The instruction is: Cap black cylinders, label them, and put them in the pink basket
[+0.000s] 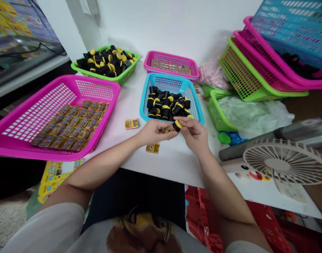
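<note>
Just in front of the blue basket, my left hand [156, 132] is closed around a small black cylinder with a yellow cap [178, 125]. A printed gold-brown wrapper shows on the part between my left fingers. My right hand [195, 136] has its thumb and fingertips at the yellow-capped end. The cylinder is tilted, its yellow end toward the right. On the white table lie two flat printed wrappers: one wrapper [131, 124] left of my left hand, another wrapper [152, 148] below it. The blue basket [145, 105] holds many loose black-and-yellow cylinders.
At left, a pink basket [108, 88] holds rows of wrapped pieces. Behind are a green basket [126, 74] of cylinders and a pink basket [150, 56] of clear-looking pieces. Stacked baskets [245, 80], a plastic bag [253, 112] and a fan [279, 163] stand at right.
</note>
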A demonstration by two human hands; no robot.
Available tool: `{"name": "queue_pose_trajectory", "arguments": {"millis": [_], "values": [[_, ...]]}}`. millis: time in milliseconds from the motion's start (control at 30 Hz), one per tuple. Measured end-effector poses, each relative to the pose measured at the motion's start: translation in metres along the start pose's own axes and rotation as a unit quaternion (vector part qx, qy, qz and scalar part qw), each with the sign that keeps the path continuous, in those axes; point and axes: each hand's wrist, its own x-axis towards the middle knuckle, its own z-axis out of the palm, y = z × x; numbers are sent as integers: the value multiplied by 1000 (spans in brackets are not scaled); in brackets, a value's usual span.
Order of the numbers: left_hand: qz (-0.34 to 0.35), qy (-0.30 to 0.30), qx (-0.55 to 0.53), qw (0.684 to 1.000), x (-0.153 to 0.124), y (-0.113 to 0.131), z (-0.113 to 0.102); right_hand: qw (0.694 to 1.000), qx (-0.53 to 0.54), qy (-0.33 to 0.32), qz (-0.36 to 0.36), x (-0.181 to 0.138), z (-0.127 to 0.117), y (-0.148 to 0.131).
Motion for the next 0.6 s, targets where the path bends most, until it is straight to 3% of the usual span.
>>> {"name": "queue_pose_trajectory", "arguments": {"millis": [200, 367, 500, 600], "values": [[-41, 10, -124, 991, 4, 3, -2, 987, -127, -65, -70, -4, -1, 6], [-92, 26, -203, 975, 7, -5, 2, 935, -337, -25, -105, -8, 6, -9], [-90, 7, -265, 960, 5, -8, 6, 909, -374, -15, -183, -14, 17, -14], [-63, -24, -277, 959, 1, -2, 7, 910, -370, -24, -188, -16, 18, -15]]}}
